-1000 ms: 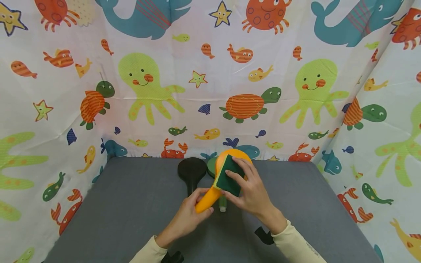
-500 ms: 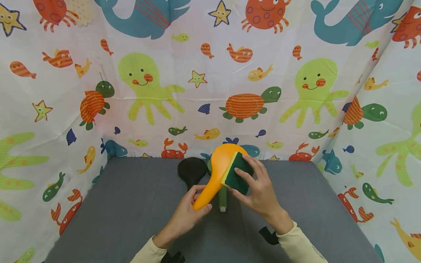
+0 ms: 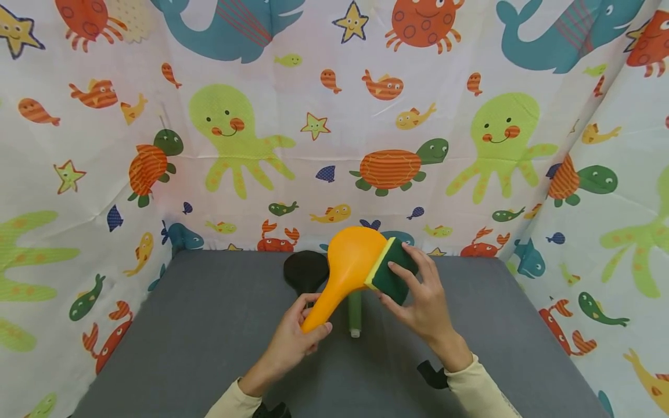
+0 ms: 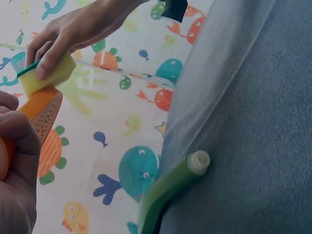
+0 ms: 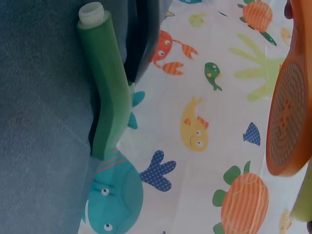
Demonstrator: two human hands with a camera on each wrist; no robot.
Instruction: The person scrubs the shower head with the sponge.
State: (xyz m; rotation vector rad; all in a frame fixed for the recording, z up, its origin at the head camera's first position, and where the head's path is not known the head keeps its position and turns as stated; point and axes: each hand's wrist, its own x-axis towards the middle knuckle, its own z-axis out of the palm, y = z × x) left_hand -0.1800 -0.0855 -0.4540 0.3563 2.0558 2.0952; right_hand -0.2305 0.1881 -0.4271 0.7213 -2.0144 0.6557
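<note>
My left hand [image 3: 290, 337] grips the orange shower [image 3: 342, 276] over the desk [image 3: 209, 319]; my right hand [image 3: 425, 305] pinches the sponge [image 3: 393, 270] against its right side. It slants from near left to far right, round end far. The right wrist view shows its holes [image 5: 286, 117]; the head view, its smooth back.

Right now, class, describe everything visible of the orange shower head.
The orange shower head looks plastic: a smooth, rounded head, with a dotted spray face, tapering into a slim handle. It is held aloft, tilted, back showing in the head view. The left grip holds the handle's end; the sponge in the right grip touches the head's edge with its yellow side.
</note>
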